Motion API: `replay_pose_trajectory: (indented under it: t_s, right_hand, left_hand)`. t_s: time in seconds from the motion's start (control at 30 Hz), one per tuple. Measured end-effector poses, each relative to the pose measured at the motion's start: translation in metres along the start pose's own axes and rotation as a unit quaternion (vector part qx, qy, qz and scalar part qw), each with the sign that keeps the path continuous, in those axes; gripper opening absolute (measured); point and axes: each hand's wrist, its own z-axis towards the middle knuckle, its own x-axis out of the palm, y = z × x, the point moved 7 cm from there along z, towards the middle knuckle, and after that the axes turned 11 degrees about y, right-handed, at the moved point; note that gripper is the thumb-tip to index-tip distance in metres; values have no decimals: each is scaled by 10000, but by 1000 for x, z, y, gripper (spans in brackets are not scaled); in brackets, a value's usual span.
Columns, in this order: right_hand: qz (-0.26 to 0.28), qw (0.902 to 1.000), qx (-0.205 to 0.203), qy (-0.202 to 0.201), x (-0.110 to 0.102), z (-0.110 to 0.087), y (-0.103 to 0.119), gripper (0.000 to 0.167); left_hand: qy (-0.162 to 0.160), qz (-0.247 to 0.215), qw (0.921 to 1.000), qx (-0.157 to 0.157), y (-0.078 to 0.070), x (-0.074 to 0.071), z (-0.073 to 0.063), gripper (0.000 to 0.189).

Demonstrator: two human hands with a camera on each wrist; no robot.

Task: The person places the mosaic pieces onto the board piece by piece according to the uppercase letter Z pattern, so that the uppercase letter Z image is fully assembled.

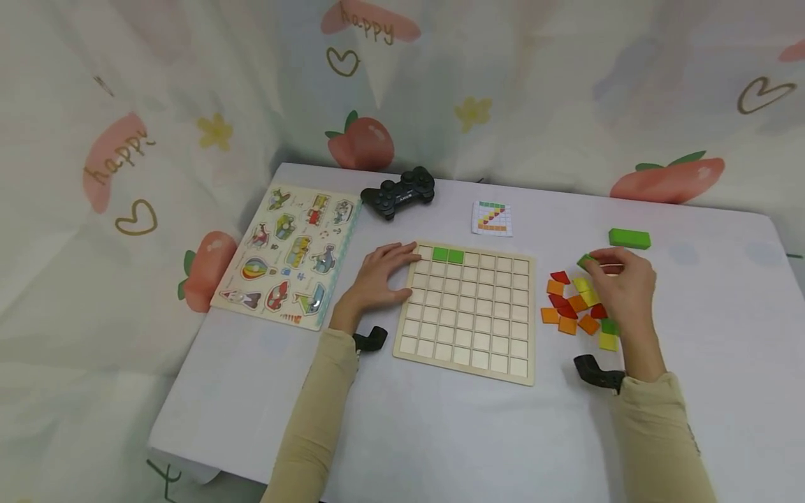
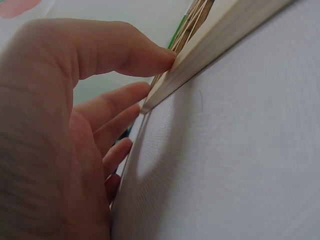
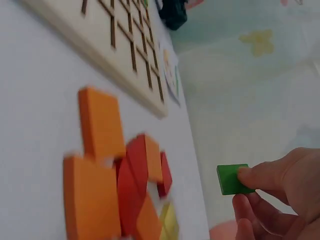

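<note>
A wooden grid board [image 1: 465, 363] lies on the table, with two green square tiles [image 1: 448, 256] side by side in its top row. My left hand [image 1: 375, 281] rests at the board's left edge, thumb and fingertips touching the rim and the fingers fairly straight. Between thumb and fingers my right hand [image 1: 629, 286] pinches a green tile [image 3: 231, 179], raised above the loose pieces right of the board. Those pieces include orange tiles [image 3: 102, 122], yellow tiles [image 1: 608, 341] and red curved pieces [image 1: 560, 277]. Part of the pile is hidden under the right hand.
A pattern card [image 1: 492, 219] lies behind the board. A green block [image 1: 629, 238] stands at the back right. On the left are a black game controller [image 1: 400, 193] and a picture puzzle board [image 1: 286, 257]. A printed curtain [image 1: 528, 84] hangs behind the table.
</note>
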Motion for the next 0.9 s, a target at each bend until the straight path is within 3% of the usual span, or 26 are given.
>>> replay_pose_trajectory:
  t_s: [0.07,0.17,0.3,0.4,0.57,0.77,0.9]
  right_hand:
    - [341,9989,-317,110,14,5,20,34]
    - [664,9939,-612,631,46,8,47,29]
    - [674,9843,-904,1356,92,9,69,24]
    - [639,9779,-982,1733,114,10,77,21]
    - [488,9701,-1195,2055,129,15,87,20]
    - [-123,9679,-1493,2019,138,12,86,19]
    - [-253,9690,-1575,1885,136,11,86,18]
  left_hand:
    - [-15,13,10000,-16,0,0,0,68]
    - [-27,-10,10000,-38,2,2,-5,67]
    - [25,-30,9999,-105,2,7,-12,68]
    - [59,-40,9999,-114,0,9,-14,69]
    - [-13,-88,10000,-12,-5,9,-10,67]
    - [101,-96,9999,-30,-6,16,-8,67]
    - [67,-30,10000,-45,-6,17,-7,68]
